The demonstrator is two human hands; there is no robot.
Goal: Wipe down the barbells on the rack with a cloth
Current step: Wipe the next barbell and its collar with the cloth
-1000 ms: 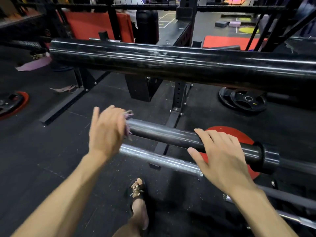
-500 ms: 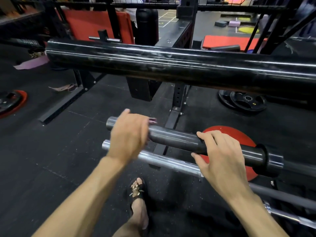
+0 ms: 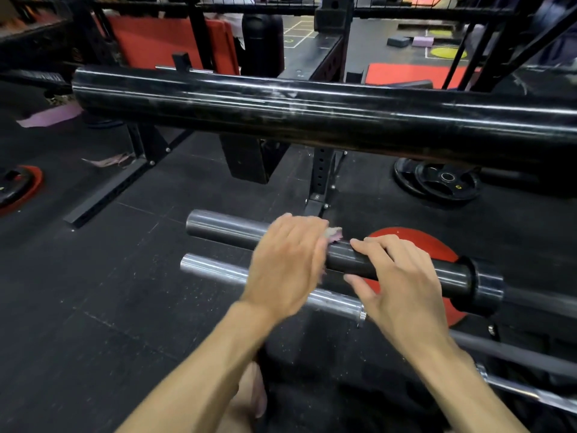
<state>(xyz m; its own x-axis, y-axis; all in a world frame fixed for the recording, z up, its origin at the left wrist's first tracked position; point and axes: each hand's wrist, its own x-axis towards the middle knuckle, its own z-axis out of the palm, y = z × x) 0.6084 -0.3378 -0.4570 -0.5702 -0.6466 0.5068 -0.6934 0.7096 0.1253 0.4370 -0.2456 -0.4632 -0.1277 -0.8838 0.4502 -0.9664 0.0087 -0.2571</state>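
Thick black glossy bar (image 3: pixel 312 120) hung right overhead, blocking any reach upward. A chrome steel sleeve (image 3: pixel 218 271) sat just below the dark grey sleeve (image 3: pixel 224 228), narrow gap between; floor to their left lay open.

A red plate (image 3: pixel 415 245) lies on the black floor (image 3: pixel 93 307); black plates (image 3: pixel 437 182) and red mats (image 3: pixel 162 42) lie beyond.

View: single head-worn wide-angle camera, no second view.
Direction: forward and down, over the thick black steel barbell sleeve (image 3: pixel 312 117).
Nearness: close; sleeve crosses upper frame.
Below sleeve: both forearms, black rubber floor (image 3: pixel 78 307).
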